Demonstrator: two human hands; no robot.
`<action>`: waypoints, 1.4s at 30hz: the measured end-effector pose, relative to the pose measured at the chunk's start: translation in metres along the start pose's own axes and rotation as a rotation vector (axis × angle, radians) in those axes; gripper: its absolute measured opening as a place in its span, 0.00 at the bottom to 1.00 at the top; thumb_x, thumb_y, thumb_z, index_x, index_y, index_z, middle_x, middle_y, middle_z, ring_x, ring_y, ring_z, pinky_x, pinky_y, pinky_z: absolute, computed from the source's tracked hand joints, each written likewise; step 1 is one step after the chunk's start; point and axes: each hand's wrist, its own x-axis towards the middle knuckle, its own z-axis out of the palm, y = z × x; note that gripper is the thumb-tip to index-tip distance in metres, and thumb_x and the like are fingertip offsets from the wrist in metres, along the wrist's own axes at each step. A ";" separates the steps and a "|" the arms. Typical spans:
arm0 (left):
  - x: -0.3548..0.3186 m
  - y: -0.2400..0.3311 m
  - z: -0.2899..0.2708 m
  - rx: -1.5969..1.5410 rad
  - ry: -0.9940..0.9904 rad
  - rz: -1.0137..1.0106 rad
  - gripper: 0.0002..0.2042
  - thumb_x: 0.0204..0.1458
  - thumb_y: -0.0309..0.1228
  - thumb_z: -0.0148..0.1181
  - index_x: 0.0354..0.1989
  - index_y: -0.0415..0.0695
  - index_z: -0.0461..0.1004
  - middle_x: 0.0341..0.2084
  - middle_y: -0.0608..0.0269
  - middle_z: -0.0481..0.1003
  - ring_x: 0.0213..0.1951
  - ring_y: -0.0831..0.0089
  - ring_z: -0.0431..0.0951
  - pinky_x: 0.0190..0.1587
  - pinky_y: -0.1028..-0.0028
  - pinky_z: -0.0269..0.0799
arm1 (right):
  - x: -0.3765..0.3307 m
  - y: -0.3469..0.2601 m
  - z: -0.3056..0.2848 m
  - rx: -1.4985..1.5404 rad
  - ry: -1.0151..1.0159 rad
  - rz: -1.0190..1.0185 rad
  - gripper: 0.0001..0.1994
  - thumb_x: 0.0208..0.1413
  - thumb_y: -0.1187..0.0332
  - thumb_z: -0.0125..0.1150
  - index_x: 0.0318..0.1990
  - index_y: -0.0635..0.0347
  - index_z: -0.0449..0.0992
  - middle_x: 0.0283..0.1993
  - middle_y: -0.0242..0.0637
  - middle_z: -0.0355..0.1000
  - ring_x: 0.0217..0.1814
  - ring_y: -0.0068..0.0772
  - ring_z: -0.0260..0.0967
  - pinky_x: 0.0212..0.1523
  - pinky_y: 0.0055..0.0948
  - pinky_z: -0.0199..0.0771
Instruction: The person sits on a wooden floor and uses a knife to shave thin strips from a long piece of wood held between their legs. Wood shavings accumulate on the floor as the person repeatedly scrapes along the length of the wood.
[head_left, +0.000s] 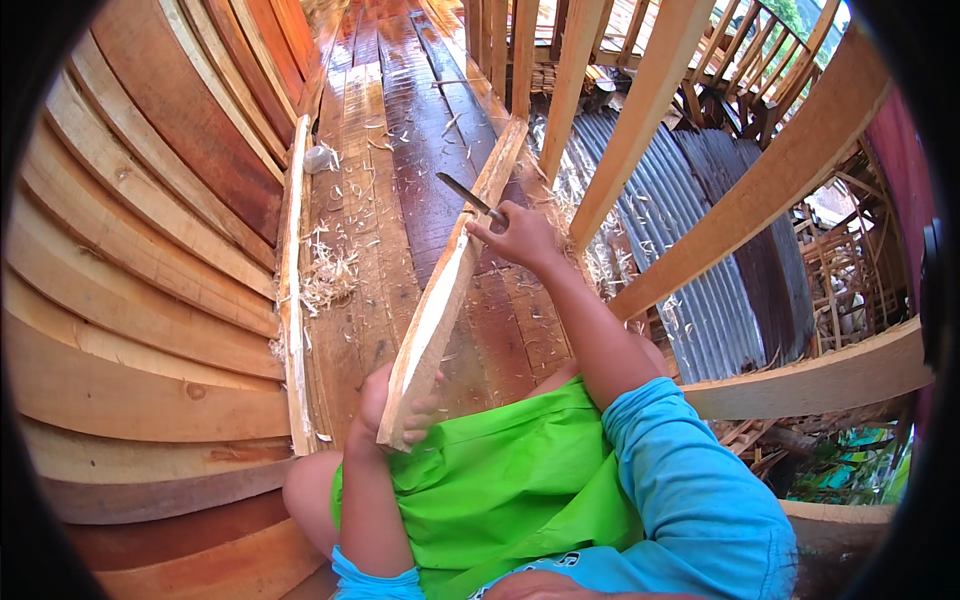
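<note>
A long wooden bar [438,304] slants from my lap up to the railing side, its upper face pale where it is shaved. Its near end rests in my left hand [378,402], whose fingers curl around it from beneath. My right hand [521,237] is closed on the handle of a knife [468,196], about halfway along the bar. The dark blade points up and to the left, lying across the wood. Most of the knife's handle is hidden inside my fist.
Wood shavings [328,274] lie scattered over the plank floor [365,210]. To the left runs a plank wall [140,300] with a light strip [293,290] along its foot. Wooden railing posts [640,115] stand at the right, with corrugated metal roofing [690,240] beyond and below them.
</note>
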 end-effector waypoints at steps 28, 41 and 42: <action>0.002 -0.001 0.001 -0.004 -0.004 -0.014 0.26 0.59 0.50 0.33 0.50 0.41 0.66 0.17 0.61 0.63 0.12 0.71 0.60 0.13 0.70 0.59 | 0.024 0.008 0.030 0.211 -0.122 0.211 0.30 0.60 0.41 0.45 0.31 0.64 0.76 0.30 0.48 0.74 0.36 0.49 0.72 0.39 0.44 0.69; 0.001 0.002 -0.011 -0.001 -0.003 -0.032 0.26 0.59 0.51 0.34 0.51 0.41 0.66 0.17 0.62 0.63 0.12 0.71 0.60 0.13 0.70 0.58 | 0.017 0.000 -0.024 1.225 -0.405 0.587 0.25 0.61 0.40 0.45 0.20 0.47 0.58 0.13 0.21 0.49 0.10 0.17 0.38 0.12 0.24 0.33; 0.000 0.002 -0.009 0.028 0.010 -0.017 0.26 0.59 0.51 0.34 0.50 0.42 0.66 0.17 0.62 0.63 0.12 0.71 0.60 0.13 0.70 0.58 | 0.017 0.000 -0.027 1.333 -0.283 0.566 0.25 0.61 0.40 0.44 0.21 0.47 0.58 0.13 0.21 0.49 0.10 0.17 0.38 0.12 0.24 0.33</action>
